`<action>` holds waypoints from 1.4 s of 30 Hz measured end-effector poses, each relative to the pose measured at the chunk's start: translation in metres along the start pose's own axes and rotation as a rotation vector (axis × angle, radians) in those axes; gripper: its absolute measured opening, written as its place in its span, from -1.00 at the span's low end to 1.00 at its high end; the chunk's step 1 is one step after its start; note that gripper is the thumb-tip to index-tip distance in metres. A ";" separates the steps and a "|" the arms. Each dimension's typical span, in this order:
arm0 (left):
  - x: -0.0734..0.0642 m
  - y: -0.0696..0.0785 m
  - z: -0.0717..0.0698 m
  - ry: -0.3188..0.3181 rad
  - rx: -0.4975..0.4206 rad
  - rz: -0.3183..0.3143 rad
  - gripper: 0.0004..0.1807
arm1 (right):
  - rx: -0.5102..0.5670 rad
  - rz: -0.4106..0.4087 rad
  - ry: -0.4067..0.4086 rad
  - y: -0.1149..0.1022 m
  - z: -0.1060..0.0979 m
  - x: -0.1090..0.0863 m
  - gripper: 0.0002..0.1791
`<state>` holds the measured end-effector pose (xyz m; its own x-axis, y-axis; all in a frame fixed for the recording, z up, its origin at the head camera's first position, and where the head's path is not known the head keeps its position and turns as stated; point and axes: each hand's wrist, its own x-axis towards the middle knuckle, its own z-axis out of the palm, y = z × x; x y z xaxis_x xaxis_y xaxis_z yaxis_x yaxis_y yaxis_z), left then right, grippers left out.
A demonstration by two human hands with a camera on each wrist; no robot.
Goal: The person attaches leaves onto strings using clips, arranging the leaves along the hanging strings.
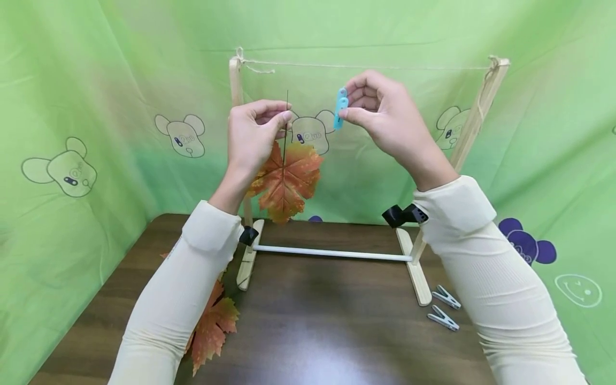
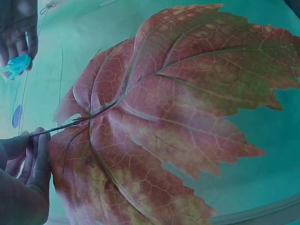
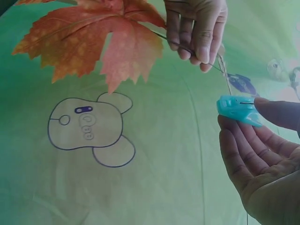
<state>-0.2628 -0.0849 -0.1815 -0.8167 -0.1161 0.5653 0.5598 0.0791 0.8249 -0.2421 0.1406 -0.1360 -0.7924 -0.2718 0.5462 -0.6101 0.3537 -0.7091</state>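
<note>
My left hand point(image 1: 255, 131) pinches the thin dark stem of an orange-red maple leaf point(image 1: 287, 179), which hangs blade down below the fingers. Its veined blade point(image 2: 154, 98) fills much of the left wrist view. To the right, my right hand point(image 1: 385, 107) holds a light blue clothespin point(image 1: 340, 109) between thumb and fingers. In the right wrist view the clothespin point(image 3: 238, 108) lies beside a stretch of string, and whether it touches is unclear. Both hands are raised just below the string point(image 1: 366, 66) tied between two wooden posts.
The wooden stand has a right post point(image 1: 474, 117) and a white crossbar point(image 1: 332, 253) low down. Two grey clothespins point(image 1: 444, 318) lie near its right foot. More leaves point(image 1: 214, 323) lie on the brown table point(image 1: 308, 315), partly behind the left sleeve. Green printed cloth surrounds the table.
</note>
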 end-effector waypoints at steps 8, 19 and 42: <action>0.004 -0.002 0.002 0.012 0.006 -0.010 -0.86 | 0.018 -0.033 0.015 -0.007 0.006 0.015 -0.82; 0.011 -0.002 0.006 0.015 -0.013 -0.027 -0.82 | 0.105 -0.082 0.020 -0.013 0.019 0.036 -0.82; 0.022 -0.001 0.012 0.019 0.006 -0.012 -0.81 | 0.187 -0.115 0.058 -0.022 0.031 0.068 -0.77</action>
<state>-0.2835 -0.0762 -0.1701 -0.8203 -0.1359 0.5555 0.5493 0.0831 0.8315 -0.2831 0.0869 -0.0970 -0.7192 -0.2473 0.6493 -0.6904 0.1494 -0.7078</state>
